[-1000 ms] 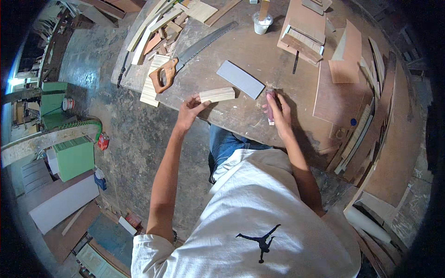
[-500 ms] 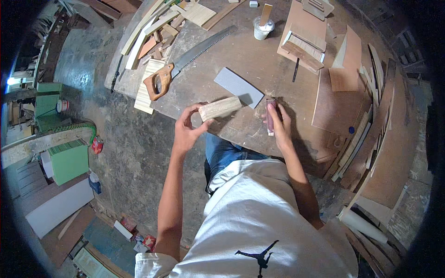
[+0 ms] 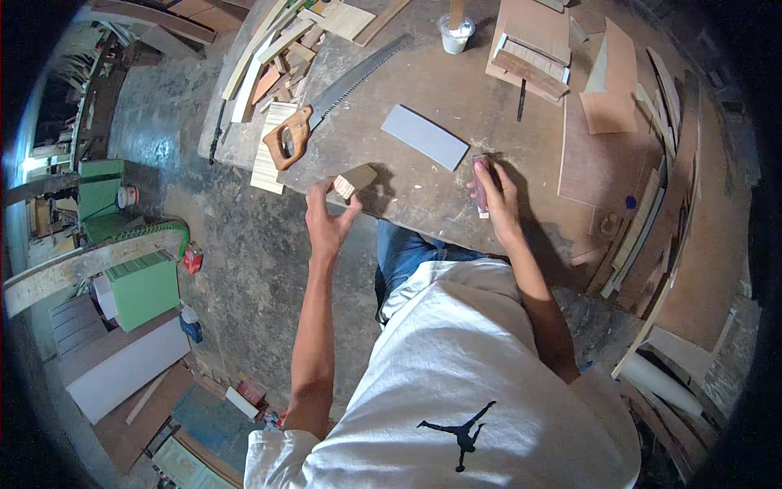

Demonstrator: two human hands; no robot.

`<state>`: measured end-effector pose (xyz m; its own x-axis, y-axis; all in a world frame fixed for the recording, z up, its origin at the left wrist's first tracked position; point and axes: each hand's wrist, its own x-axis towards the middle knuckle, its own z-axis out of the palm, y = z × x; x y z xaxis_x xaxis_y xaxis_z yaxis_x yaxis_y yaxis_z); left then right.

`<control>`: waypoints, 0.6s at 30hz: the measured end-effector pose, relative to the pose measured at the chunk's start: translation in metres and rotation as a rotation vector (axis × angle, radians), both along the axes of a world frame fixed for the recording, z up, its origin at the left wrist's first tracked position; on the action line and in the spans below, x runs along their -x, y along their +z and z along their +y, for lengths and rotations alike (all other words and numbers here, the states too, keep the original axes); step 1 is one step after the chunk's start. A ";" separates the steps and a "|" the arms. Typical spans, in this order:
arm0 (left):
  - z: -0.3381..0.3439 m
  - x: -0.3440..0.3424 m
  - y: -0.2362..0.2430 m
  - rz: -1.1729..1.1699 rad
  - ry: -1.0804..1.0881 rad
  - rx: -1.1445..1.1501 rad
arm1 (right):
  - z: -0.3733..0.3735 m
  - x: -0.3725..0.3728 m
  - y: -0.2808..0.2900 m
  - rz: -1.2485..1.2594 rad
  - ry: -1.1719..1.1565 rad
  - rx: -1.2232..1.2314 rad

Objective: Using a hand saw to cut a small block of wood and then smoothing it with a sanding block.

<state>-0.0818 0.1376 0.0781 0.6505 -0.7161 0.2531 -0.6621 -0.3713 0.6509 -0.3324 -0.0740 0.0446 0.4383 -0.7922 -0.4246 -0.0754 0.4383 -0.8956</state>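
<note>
My left hand [image 3: 330, 218] grips a short pale wooden block [image 3: 356, 179] by its near end, lifted just above the front edge of the workbench [image 3: 423, 191], its cut end face turned toward me. My right hand [image 3: 495, 196] rests on the bench top farther right, closed around a small dark red flat strip with a pale end [image 3: 481, 186] pressed against the surface. A grey rectangular sheet [image 3: 425, 135] lies flat on the bench between and beyond the two hands.
A handsaw with a wooden handle [image 3: 326, 106] lies on the bench's left part beside slats and offcuts [image 3: 273, 57]. A white cup [image 3: 455, 33], stacked boards [image 3: 529, 49] and plywood pieces [image 3: 611, 90] sit farther back and right. Green boxes [image 3: 142, 285] stand on the concrete floor at left.
My left hand took the wooden block lying flat on the bench, lifted it and turned it end-on toward me. My right hand stayed on the red strip.
</note>
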 end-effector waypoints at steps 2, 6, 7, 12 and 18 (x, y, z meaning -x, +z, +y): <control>-0.001 -0.001 0.005 0.050 0.030 0.083 | 0.006 0.000 0.009 0.012 -0.009 0.019; -0.002 -0.002 0.007 0.108 0.098 0.243 | 0.002 -0.001 0.012 0.008 -0.009 0.025; 0.001 -0.004 0.002 0.084 0.094 0.221 | 0.003 -0.002 0.012 0.008 -0.012 0.015; 0.002 -0.006 0.003 0.138 0.190 0.114 | 0.000 -0.001 0.005 0.021 0.001 0.044; 0.013 -0.009 -0.014 0.065 0.072 0.105 | 0.001 -0.006 0.004 0.036 0.017 0.022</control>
